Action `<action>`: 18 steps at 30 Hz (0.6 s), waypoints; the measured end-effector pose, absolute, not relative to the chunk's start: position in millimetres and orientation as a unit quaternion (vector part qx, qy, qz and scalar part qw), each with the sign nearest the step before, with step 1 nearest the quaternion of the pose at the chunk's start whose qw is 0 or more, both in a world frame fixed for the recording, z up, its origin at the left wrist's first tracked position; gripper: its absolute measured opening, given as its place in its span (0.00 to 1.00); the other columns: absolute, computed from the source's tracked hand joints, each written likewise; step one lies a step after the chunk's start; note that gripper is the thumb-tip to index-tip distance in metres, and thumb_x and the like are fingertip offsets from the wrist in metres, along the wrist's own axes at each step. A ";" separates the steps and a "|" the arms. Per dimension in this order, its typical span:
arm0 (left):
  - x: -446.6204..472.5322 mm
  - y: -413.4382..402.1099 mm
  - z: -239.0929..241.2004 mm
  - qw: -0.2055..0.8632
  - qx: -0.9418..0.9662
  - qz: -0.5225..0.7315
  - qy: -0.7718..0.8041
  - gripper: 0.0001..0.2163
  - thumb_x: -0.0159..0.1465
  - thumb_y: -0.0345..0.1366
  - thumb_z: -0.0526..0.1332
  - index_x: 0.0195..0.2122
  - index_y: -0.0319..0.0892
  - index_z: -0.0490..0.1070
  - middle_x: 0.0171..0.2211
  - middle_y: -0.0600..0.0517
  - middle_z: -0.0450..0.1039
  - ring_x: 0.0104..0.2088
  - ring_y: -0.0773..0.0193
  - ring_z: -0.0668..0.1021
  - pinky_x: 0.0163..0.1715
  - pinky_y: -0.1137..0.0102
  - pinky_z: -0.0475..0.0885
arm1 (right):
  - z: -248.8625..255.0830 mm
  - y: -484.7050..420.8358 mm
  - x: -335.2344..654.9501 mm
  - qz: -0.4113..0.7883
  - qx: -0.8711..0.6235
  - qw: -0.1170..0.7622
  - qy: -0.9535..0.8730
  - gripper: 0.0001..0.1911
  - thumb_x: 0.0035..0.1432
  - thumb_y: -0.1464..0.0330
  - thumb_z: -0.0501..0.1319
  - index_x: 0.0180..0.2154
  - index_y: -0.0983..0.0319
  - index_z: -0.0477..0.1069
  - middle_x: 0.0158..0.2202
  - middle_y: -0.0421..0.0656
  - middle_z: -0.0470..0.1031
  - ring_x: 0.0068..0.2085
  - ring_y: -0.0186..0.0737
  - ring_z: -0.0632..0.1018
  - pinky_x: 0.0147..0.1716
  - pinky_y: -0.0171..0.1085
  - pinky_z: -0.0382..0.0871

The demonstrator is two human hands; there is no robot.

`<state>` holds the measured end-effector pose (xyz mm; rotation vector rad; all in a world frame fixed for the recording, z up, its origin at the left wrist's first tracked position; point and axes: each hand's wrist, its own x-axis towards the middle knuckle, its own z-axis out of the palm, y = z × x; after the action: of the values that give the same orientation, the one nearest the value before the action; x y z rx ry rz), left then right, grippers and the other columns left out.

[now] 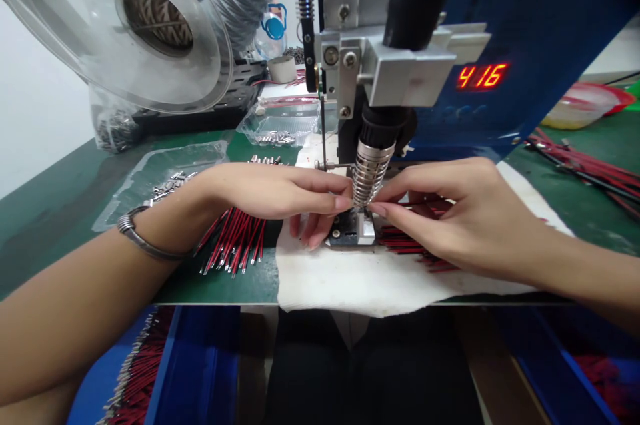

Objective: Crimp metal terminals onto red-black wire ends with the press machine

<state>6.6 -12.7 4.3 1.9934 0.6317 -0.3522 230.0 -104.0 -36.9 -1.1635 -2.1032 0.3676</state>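
My left hand (280, 195) reaches in from the left, fingers pinched together at the ribbed metal nozzle (370, 172) of the blue machine (525, 45). My right hand (450, 212) comes from the right with its fingertips pinched at the same spot, above a small metal fixture block (357, 230). What the fingertips grip is too small to make out. Red wires with metal tips (233, 245) lie fanned under my left wrist. More red wires (410, 242) lie beneath my right hand. A metal bracelet (143, 242) sits on my left wrist.
A white cloth (370, 278) covers the green table (60, 212) in front of the machine. Clear bags with small metal sleeves (170, 182) lie at left. A clear reel (125, 18) stands at back left. A red display (481, 76) reads 416. Red wire bundles (585, 168) lie right.
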 end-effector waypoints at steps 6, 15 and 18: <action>7.3 -13.7 5.4 0.482 0.820 -0.144 0.273 0.16 0.74 0.46 0.49 0.51 0.42 0.68 0.33 0.50 0.79 0.35 0.63 0.79 0.33 0.74 0.70 | -37.4 -103.6 230.2 0.143 -0.447 0.350 -0.811 0.04 0.60 0.69 0.65 0.34 0.59 0.80 0.26 0.39 0.79 0.23 0.34 0.74 0.25 0.37 0.67; 6.6 -12.5 4.9 0.481 0.823 -0.146 0.267 0.16 0.74 0.47 0.49 0.51 0.42 0.68 0.33 0.50 0.79 0.35 0.64 0.78 0.34 0.74 0.71 | -36.4 -104.3 229.6 0.143 -0.445 0.354 -0.810 0.04 0.59 0.69 0.65 0.33 0.60 0.79 0.24 0.38 0.77 0.22 0.33 0.73 0.25 0.36 0.66; 7.0 -12.6 4.8 0.477 0.824 -0.146 0.269 0.16 0.74 0.47 0.49 0.51 0.42 0.68 0.34 0.50 0.79 0.35 0.63 0.79 0.33 0.74 0.71 | -36.8 -103.5 229.2 0.142 -0.443 0.354 -0.811 0.04 0.60 0.69 0.64 0.34 0.60 0.80 0.25 0.38 0.77 0.22 0.33 0.73 0.25 0.36 0.67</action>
<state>7.0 -12.6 4.8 2.0134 0.6569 -0.3560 229.2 -103.5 -36.8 -1.1460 -2.0982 0.3674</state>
